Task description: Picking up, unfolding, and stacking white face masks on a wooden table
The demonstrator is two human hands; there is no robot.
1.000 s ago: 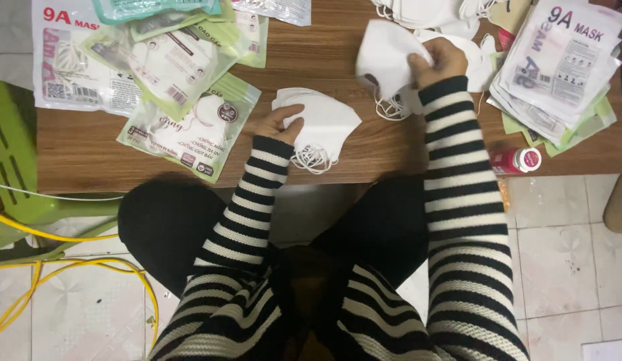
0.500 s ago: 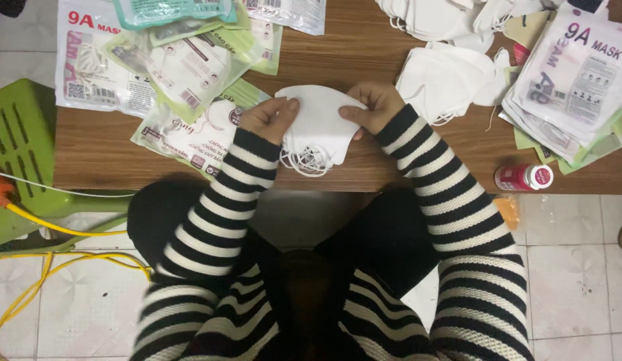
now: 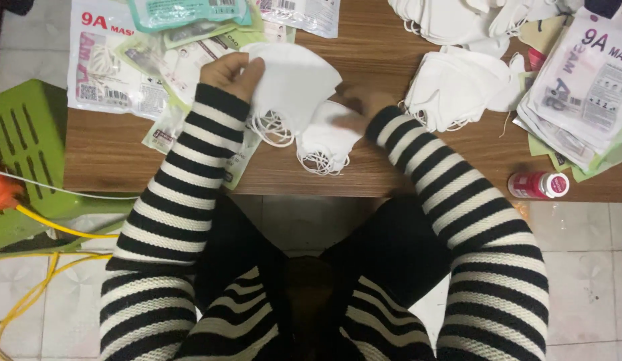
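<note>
My left hand [image 3: 232, 73] grips a small stack of folded white face masks [image 3: 292, 80], lifted slightly over the brown wooden table [image 3: 110, 154], their ear loops dangling below. My right hand [image 3: 361, 110], blurred by motion, presses on a second white mask [image 3: 326, 142] that lies flat on the table just right of the stack. Both arms wear black and white striped sleeves.
A pile of loose white masks [image 3: 458, 83] lies to the right, more at the top edge. Printed mask pouches lie at the top left [image 3: 117, 73] and far right [image 3: 585, 87]. A small red bottle [image 3: 538, 185] lies near the front edge. A green plastic stool [image 3: 27, 140] and yellow cable [image 3: 50, 227] are on the left.
My right hand brought a mask from the right pile to the stack. Now my left hand has lifted the stack leftward while the right hand presses a separate mask on the table.
</note>
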